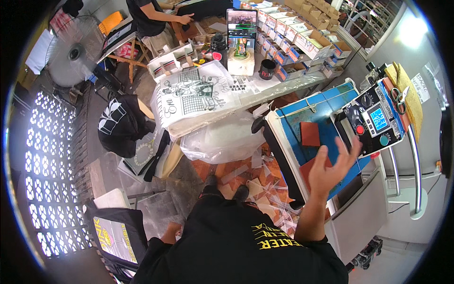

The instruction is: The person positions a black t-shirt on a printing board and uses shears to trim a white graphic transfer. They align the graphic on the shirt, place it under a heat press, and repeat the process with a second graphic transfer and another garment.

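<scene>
My right hand point(331, 168) is raised over the heat press point(326, 118), fingers spread, holding nothing. It hovers just in front of the press's control box point(373, 123) with its blue screen and red knob. The press bed is blue, with two reddish-brown pads point(310, 134) lying on it. My left hand point(171, 232) hangs low beside my hip, mostly hidden by my black shirt, next to a black printed garment point(116, 236) draped on a stand.
A stack of white printed shirts point(196, 97) lies on the table ahead, clear plastic bags point(222, 142) below it. Rows of small boxes point(293, 33), a black cup point(267, 68) and a phone stand behind. Another person point(151, 16) works at the far table. A fan point(73, 52) stands left.
</scene>
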Motion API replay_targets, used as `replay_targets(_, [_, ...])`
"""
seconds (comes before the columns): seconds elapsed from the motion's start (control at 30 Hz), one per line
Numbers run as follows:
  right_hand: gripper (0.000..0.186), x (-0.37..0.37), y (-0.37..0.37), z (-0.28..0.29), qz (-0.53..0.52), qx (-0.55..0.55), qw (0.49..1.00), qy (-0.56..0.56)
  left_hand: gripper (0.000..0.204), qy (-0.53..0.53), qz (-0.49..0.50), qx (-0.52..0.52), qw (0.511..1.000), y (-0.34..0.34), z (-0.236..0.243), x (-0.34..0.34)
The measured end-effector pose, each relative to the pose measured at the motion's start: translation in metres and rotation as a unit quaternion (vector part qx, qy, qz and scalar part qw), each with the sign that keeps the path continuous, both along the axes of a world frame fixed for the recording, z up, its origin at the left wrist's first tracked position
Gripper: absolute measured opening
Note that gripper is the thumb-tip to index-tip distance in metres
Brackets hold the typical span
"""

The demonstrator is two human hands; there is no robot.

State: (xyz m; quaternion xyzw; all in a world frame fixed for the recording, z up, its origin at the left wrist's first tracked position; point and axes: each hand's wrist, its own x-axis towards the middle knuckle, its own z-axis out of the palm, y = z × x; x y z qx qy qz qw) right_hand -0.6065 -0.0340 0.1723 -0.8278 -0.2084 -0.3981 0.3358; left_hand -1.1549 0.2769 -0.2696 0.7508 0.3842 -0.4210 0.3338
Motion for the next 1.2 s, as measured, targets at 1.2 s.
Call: replay_targets(1.2, [0.010,-0.801,0.350,-0.288,0.888,-0.343,0.207,-0.224,0.091,-0.001,0.581,0.509,0.635,-0.108,0.132,-0.330])
